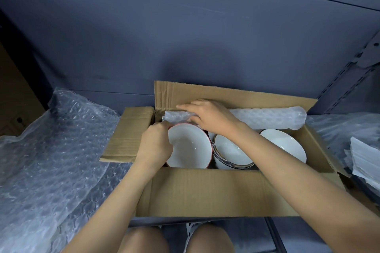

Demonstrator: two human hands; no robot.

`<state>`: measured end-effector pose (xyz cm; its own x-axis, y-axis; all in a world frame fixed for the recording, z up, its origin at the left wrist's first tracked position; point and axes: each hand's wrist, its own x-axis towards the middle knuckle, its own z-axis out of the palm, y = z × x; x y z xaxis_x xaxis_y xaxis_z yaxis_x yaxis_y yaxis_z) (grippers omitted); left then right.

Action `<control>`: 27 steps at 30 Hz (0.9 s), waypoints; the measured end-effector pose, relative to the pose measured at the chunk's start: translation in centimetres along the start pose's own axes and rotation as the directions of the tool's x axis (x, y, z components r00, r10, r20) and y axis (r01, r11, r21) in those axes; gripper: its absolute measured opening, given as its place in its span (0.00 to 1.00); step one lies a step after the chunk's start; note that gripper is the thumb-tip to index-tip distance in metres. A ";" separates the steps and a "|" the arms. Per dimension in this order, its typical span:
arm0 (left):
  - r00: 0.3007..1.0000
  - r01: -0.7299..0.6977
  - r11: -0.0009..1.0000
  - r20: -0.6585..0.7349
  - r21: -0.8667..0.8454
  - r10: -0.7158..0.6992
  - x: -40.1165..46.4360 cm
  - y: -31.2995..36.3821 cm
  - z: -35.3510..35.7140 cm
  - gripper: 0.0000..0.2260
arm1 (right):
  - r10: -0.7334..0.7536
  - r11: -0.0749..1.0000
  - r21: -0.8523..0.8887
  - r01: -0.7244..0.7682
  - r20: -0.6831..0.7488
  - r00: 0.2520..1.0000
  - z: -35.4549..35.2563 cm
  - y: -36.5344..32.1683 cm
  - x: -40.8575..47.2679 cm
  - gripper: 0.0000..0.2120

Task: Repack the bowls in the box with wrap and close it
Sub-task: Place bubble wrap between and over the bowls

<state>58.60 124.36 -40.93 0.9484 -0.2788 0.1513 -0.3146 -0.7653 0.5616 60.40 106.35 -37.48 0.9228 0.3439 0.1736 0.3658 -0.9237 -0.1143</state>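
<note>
An open cardboard box (205,191) sits on the blue shelf with its flaps spread. Inside stand three white bowls: a red-rimmed bowl (191,148) at the left, a dark-rimmed bowl (230,152) in the middle, and a gold-rimmed bowl (285,146) at the right. A roll of bubble wrap (273,118) lies along the box's far wall. My left hand (156,144) grips the left rim of the red-rimmed bowl. My right hand (207,116) holds the left end of the bubble wrap roll, fingers over it.
A large loose sheet of bubble wrap (51,150) covers the shelf to the left of the box. More wrap and folded white foam sheets (364,156) lie at the right. The blue shelf back wall (185,37) rises close behind the box. A perforated shelf upright (349,68) stands at right.
</note>
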 end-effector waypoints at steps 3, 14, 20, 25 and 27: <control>1.000 -0.001 1.000 0.001 -0.005 0.001 0.0 -0.1 0.0 0.17 | 0.034 0.996 0.074 -0.038 0.061 0.998 -0.5 0.0 0.1 0.18; 1.000 0.013 1.000 0.004 0.004 -0.013 0.1 0.0 0.1 0.17 | 0.006 0.999 0.047 -0.008 0.053 0.999 0.7 0.6 0.2 0.13; 1.000 0.028 0.999 0.006 0.019 -0.028 0.3 0.0 0.3 0.17 | -0.024 0.997 0.071 0.017 0.108 0.994 1.0 0.5 0.3 0.15; 1.000 0.028 0.999 0.006 0.024 -0.028 0.6 -0.2 0.7 0.15 | -0.040 0.975 0.209 0.078 -0.181 0.983 -1.8 2.3 -3.1 0.13; 1.000 0.027 0.999 0.002 0.042 -0.027 0.8 -0.1 0.9 0.15 | 0.014 0.989 0.147 0.012 -0.180 0.984 -2.9 3.8 -4.7 0.13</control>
<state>59.34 123.70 -41.66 0.9563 -0.2593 0.1349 -0.2908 -0.7962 0.5306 57.14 100.72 -35.86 0.8912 0.2947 0.3448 0.3910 -0.8845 -0.2546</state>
